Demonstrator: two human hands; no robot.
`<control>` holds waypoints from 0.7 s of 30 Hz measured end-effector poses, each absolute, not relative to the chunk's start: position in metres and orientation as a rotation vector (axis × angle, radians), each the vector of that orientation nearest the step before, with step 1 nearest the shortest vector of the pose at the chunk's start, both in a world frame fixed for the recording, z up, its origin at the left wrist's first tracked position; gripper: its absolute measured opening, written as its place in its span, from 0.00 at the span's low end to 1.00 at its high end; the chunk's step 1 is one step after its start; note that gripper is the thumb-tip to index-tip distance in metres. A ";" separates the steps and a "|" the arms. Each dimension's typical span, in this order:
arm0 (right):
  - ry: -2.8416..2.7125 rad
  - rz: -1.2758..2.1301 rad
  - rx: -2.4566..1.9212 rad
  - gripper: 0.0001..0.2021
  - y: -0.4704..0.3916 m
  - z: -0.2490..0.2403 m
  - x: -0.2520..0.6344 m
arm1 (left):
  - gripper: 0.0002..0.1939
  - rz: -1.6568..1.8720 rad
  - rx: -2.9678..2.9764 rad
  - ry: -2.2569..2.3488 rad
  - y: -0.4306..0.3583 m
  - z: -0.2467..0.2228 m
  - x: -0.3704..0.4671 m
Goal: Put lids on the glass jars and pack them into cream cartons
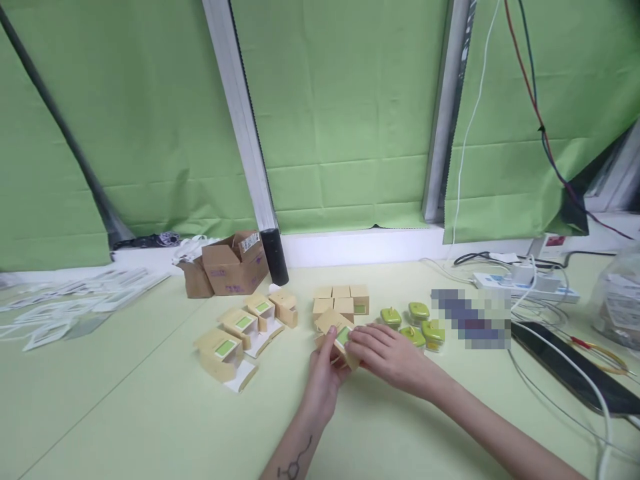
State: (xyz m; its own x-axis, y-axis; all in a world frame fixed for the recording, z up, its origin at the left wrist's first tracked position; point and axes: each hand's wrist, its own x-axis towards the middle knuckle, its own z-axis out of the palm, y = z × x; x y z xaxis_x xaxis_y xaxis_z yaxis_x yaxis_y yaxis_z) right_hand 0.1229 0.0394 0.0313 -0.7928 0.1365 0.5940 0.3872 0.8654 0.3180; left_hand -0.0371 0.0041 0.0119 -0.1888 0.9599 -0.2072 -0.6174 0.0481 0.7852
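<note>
Both hands hold one small tan box (339, 331) with a green label over the table. My left hand (327, 373) grips its lower left side, the thumb on the front. My right hand (383, 350) lies closed against its right side, fingers together over the label's edge. Just behind stands a group of closed tan boxes (343, 307). To the right sit several small clear containers with green lids (413, 335). Several open tan boxes (220, 353) with flaps folded out stand to the left.
An open brown carton (235, 267) and a black cylinder (275, 257) stand at the back. White frames (85, 300) lie far left. On the right are a power strip (525, 287), tangled cables, a black phone-like slab (575, 367) and a clear plastic bag (620, 300).
</note>
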 end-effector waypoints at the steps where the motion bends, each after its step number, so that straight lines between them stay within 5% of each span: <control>1: -2.419 -0.654 -0.379 0.14 0.040 0.028 0.123 | 0.18 1.512 0.471 0.938 0.004 0.011 -0.037; 13: -2.140 -0.898 -0.233 0.13 0.049 0.024 0.121 | 0.11 1.456 0.362 0.814 0.002 0.037 -0.044; 21: -2.423 -0.311 -0.224 0.14 0.073 0.076 0.087 | 0.12 1.697 0.265 0.837 0.011 0.098 -0.081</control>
State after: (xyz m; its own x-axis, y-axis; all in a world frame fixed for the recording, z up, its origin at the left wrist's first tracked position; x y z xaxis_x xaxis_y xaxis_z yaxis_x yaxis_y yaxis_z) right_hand 0.0873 0.0728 0.0760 -0.7575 0.0789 0.6481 0.2403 0.9567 0.1643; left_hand -0.0806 0.0110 0.0975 -0.3075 0.9185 -0.2488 -0.7566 -0.0775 0.6492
